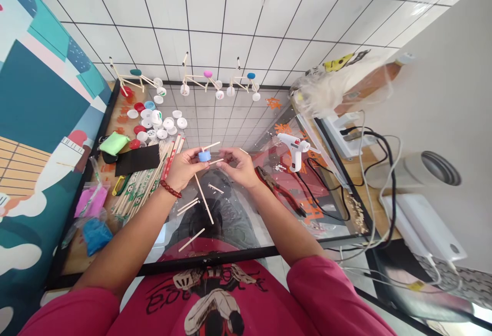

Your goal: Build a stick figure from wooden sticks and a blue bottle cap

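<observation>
- At the near edge of the glass worktop [215, 260], a loose stick [191, 240] lay slantwise, with a pair of short sticks [188, 206] and a long stick [203, 197] farther in.
- To the left, a blue bag [97, 235] and a pink packet [91, 200] lay near the side edge, beside a bundle of wrapped chopsticks [142, 191].
- Over the middle, the left hand [183, 171] had a narrow grip, with a blue piece [204, 156] held between thumb and fingers; a pale stick [211, 145] stuck out beside it.
- Facing it, the right hand [239, 168] had its grip pinched on a thin stick [216, 161] that reached toward the blue piece.
- Right of that hand lay red-handled pliers [282, 192], with a white glue gun [295, 150] just beyond them.
- Left of the hands were a black sheet [137, 160] and a light green cloth [114, 143], near a scatter of white, red and blue caps [161, 124].
- Along the far edge stood three stick frames with round caps at their feet: one with a green piece [135, 72], one with a pink piece [208, 74], one with a dark blue piece [251, 76].
</observation>
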`<state>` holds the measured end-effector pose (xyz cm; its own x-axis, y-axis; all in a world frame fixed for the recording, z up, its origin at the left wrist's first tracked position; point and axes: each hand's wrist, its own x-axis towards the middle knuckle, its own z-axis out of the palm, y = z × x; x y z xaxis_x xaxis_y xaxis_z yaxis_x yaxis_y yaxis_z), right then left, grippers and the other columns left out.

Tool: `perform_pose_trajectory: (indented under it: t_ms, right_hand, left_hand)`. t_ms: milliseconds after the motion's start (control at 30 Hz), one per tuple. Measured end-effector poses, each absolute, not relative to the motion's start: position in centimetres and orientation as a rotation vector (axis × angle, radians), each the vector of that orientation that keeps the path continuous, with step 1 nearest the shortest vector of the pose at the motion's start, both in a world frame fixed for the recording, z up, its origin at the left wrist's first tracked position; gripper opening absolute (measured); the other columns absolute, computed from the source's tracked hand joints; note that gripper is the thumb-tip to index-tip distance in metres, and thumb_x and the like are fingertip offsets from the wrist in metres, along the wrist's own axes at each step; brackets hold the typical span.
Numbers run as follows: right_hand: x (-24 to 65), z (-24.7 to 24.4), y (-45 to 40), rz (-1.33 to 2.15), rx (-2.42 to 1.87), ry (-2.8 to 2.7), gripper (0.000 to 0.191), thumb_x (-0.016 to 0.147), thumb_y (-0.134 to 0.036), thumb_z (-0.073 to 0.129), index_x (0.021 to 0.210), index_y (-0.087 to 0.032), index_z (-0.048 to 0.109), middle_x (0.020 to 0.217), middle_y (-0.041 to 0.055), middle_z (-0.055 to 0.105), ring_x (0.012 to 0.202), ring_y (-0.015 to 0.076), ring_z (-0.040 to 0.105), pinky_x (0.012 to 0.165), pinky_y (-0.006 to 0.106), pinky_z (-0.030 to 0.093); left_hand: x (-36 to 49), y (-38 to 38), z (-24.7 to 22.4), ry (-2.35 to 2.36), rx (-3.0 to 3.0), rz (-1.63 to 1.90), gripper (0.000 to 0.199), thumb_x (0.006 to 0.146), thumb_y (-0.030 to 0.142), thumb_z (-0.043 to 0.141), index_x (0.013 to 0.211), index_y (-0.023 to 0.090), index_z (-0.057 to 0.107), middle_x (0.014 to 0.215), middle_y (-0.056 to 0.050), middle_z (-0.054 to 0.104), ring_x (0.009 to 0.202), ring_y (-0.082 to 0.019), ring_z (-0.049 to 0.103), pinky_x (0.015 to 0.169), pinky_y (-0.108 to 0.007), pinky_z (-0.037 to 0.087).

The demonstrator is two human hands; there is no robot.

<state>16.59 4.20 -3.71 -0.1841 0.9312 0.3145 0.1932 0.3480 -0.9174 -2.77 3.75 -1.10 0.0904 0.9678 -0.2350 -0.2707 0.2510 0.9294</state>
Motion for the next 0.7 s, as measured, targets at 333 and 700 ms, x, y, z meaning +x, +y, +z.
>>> perform_pose_trajectory:
  t_ms: [333,700]
  right_hand:
    - [16.6,-4.9,4.5,0.981,-1.036,-1.515,0.041,0.090,-0.049,0.062,0.123,-0.026,0.068,0.101,0.0040,0.071,0.077,0.0146,0.066,0.076,0.031,0.056]
    - [16.3,-4.3,4.7,1.030,-1.160,-1.287,0.029,0.078,-0.047,0.073,0.088,-0.020,0.070,0.077,0.0004,0.070,0.061,0.0121,0.062,0.061,0.026,0.051]
  left_hand:
    - [-3.5,3.6,-1.1,1.052,0.987,0.960,0.058,0.052,0.017,0.089,0.107,0.015,0.073,0.084,-0.001,0.072,0.071,-0.015,0.067,0.070,-0.031,0.057]
    - [-3.8,3.8,-1.4,0.996,1.015,0.905,0.058,0.056,0.021,0.091,0.111,0.015,0.072,0.089,-0.004,0.074,0.078,-0.018,0.071,0.082,-0.037,0.057]
